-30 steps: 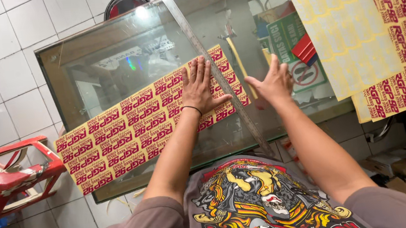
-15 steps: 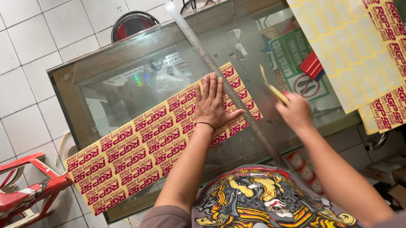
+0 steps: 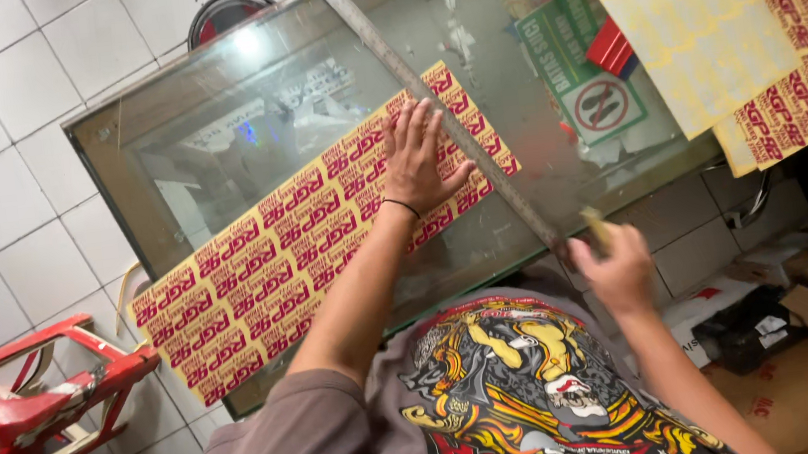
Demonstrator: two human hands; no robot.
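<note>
The left hand (image 3: 420,158), fingers spread wide, presses flat on the red-and-yellow sticker sheet (image 3: 310,237), whose long axis runs from lower left to upper right across the glass-topped counter (image 3: 213,127), its lower-left end overhanging the counter's edge. A long metal ruler (image 3: 431,104) lies diagonally from the top centre down along the sheet's right end, its lower tip at the counter's near edge. There the right hand (image 3: 617,270) is closed around a small yellowish cutter (image 3: 596,227).

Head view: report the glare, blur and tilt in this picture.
Head view: a bright lamp reflection glares on the glass top, whose reflections veil what lies beneath; the frame is tilted; the right hand looks slightly motion-blurred; the left hand and sticker sheet are sharp.
</note>
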